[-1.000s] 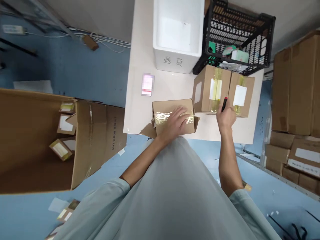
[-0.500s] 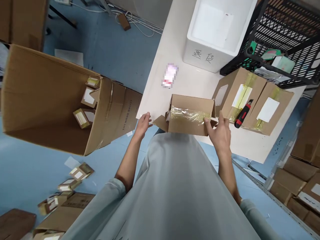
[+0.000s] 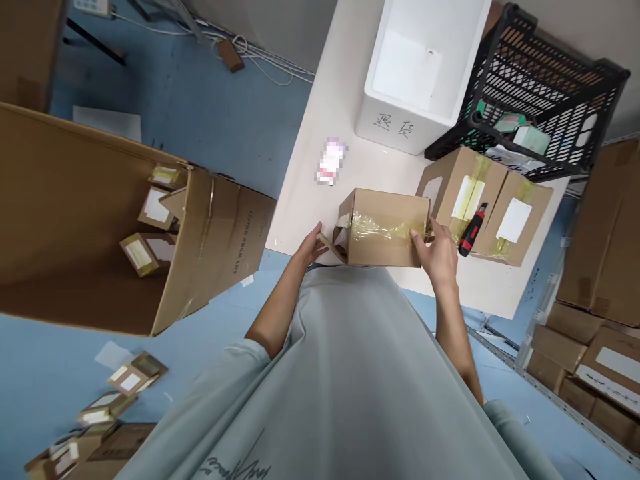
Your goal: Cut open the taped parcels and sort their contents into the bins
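A small cardboard box (image 3: 383,227) with clear tape across its top stands at the near edge of the white table (image 3: 340,120). My left hand (image 3: 311,245) pinches a loose flap at the box's left end. My right hand (image 3: 436,250) grips the box's right end, fingers curled round the corner. A red and black utility knife (image 3: 472,230) lies on a larger taped carton (image 3: 483,200) just right of my right hand.
A white foam box (image 3: 420,73) and a black plastic crate (image 3: 540,93) stand at the table's back. A big open carton (image 3: 105,220) with small packets stands on the blue floor to the left. Stacked cartons (image 3: 595,280) line the right. Loose packets (image 3: 130,373) litter the floor.
My right hand put the knife down on the larger carton and took the small box's right end. My left hand left the box top and came to the left flap.
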{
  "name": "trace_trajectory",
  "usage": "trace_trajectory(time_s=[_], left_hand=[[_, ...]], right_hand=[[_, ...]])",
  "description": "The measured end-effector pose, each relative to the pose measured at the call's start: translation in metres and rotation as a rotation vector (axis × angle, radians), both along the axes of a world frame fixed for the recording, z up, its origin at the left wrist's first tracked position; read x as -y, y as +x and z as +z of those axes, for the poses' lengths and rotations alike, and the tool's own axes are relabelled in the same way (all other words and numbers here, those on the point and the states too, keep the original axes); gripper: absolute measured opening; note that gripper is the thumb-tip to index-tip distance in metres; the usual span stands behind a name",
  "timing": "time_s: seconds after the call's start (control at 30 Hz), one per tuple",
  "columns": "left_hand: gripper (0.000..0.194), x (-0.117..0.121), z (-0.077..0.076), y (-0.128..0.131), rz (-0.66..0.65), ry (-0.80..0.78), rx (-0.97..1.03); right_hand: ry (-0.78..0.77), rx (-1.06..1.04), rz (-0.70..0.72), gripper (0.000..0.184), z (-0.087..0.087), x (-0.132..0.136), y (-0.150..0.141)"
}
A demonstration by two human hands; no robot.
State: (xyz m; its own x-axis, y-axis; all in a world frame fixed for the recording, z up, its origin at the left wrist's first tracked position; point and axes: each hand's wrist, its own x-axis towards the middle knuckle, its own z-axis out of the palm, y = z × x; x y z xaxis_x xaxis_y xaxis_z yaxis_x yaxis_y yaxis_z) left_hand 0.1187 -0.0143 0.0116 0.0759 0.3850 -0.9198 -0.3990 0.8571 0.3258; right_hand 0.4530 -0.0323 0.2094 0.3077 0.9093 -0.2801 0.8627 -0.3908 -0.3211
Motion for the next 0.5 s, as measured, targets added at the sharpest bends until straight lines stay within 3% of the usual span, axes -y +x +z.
trace_trajectory(time_s=[0.1, 0.27, 0.4, 0.5], left_hand=[[0.047, -0.008, 0.007, 0.008, 0.014, -0.025, -0.046], [0.041, -0.019, 0.016, 0.018, -0.094, 0.088, -0.082], [0.044, -0.025, 0.028, 0.012, -0.153, 0.179, -0.093], [0.050, -0.030, 0.044, -0.007, -0.224, 0.279, -0.153]], right_hand=[[0.042, -0.072, -0.059, 0.070, -0.004, 0.002, 0.021], [0.090, -0.171, -0.135, 0.077, -0.005, 0.013, 0.041], [0.113, -0.201, -0.140, 0.083, -0.003, 0.026, 0.036], [0.122, -0.301, -0.178, 0.089, -0.007, 0.036, 0.022]])
